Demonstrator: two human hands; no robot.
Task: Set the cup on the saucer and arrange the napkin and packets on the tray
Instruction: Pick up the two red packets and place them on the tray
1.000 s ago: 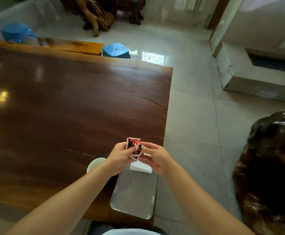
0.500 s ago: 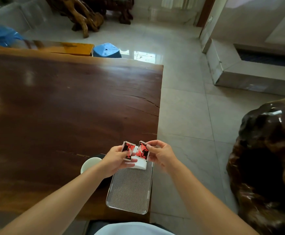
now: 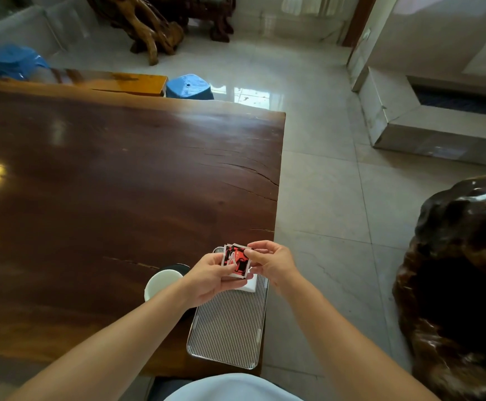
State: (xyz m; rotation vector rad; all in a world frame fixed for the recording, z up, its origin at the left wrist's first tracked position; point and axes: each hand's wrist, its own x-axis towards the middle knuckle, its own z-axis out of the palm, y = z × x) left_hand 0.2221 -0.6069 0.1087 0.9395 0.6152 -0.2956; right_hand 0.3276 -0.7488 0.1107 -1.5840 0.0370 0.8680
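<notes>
Since half a second ago we have closed the fanned packets [image 3: 236, 260] into one stack, both left hand [image 3: 211, 280] and right hand [image 3: 270, 263] pinching it above the napkin [image 3: 249, 285] on the tray [image 3: 230, 328]; cup [image 3: 162, 283] seems on its saucer [image 3: 178, 267], packets remain unplaced

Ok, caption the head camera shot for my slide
Both hands hold red packets above a napkin on the tray.

Napkin [image 3: 250, 283]: mostly hidden beneath the pinched packets [image 3: 237, 260]; packet count and print unreadable. Saucer [image 3: 178, 267]: only a dark sliver beyond the cup [image 3: 162, 283], left of the grip. Left hand [image 3: 210, 277] covers the tray's [image 3: 227, 328] far-left corner.
</notes>
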